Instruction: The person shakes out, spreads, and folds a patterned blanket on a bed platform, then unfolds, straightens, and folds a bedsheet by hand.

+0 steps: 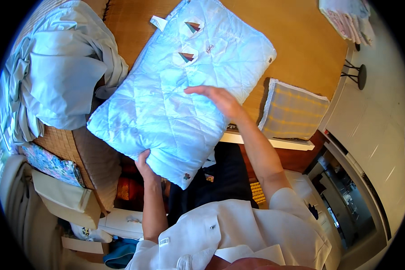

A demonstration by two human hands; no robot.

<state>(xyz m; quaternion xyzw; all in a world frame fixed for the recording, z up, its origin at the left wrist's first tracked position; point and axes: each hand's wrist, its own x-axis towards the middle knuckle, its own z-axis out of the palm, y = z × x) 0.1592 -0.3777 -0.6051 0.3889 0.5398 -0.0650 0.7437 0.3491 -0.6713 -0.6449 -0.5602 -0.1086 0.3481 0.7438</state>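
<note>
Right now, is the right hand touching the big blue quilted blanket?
Touching. In the head view, the right hand lies flat, palm down, on top of the folded blue quilted blanket, with no gap showing between them.

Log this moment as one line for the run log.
left hand: grips lower edge of folded light-blue quilt | right hand: flat on top of quilt | quilt: on woven mat | nearby: yellow checked cloth, crumpled pale sheet

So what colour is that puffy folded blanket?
Pale blue quilted blanket, with small multicoloured triangle patches; the head view shows it.
</note>
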